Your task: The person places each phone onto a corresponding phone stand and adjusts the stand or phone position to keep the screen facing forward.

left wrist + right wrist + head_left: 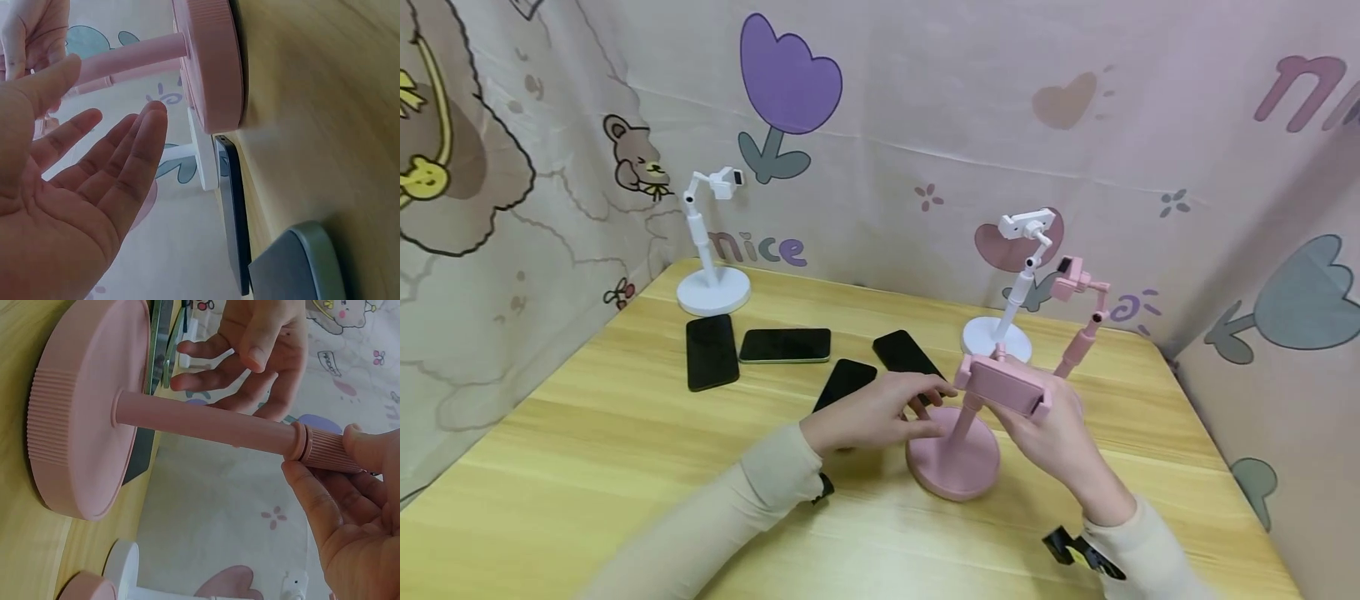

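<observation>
A pink phone stand [953, 462] with a round base and a clamp head stands at the front of the table. My right hand [1060, 433] grips the upper part of its pole; in the right wrist view thumb and fingers pinch the ribbed collar [326, 450]. My left hand [880, 412] hovers beside the pole, above the base. In the left wrist view its fingers [134, 159] are relaxed and spread, with nothing held. A black phone [847, 381] lies partly hidden behind the left hand. Another dark phone [904, 353] lies just behind the base.
Two more phones, one upright [712, 353] and one crosswise [786, 346], lie to the left. A white stand [713, 292] is at the back left, another white stand [996, 337] at the back right. A second pink stand [1078, 346] is partly hidden behind the right hand. Patterned cloth [880, 100] hangs behind.
</observation>
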